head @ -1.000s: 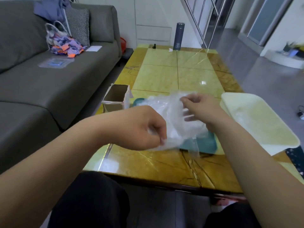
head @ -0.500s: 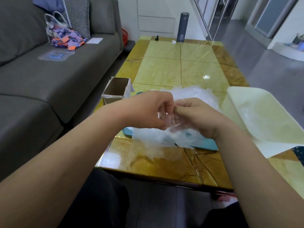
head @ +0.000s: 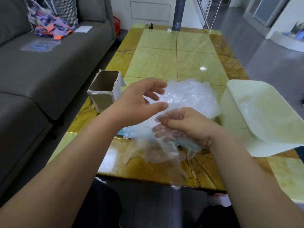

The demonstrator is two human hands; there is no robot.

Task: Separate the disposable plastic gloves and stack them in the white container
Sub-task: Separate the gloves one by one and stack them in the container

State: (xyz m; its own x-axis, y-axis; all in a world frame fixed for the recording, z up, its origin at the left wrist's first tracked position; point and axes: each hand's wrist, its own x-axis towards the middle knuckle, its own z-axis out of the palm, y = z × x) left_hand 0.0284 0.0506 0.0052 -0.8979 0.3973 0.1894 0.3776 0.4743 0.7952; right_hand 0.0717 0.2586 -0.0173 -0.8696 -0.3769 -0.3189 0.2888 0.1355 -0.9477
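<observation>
A heap of clear plastic gloves lies on the yellow table, partly over something teal. My right hand pinches one clear glove between thumb and fingers; the glove hangs down over the table's near edge. My left hand hovers just left of the heap with its fingers loosely spread, holding nothing. The white container stands at the right of the heap, tilted, with a thin clear layer inside it.
An open cardboard box stands at the table's left edge. A dark flask and small bits sit at the far end. A grey sofa with bags runs along the left. My knees are below the table's near edge.
My hands have come apart. The left hand let go and opened, moving up and left. The right hand has drawn one glove toward me out of the heap.
</observation>
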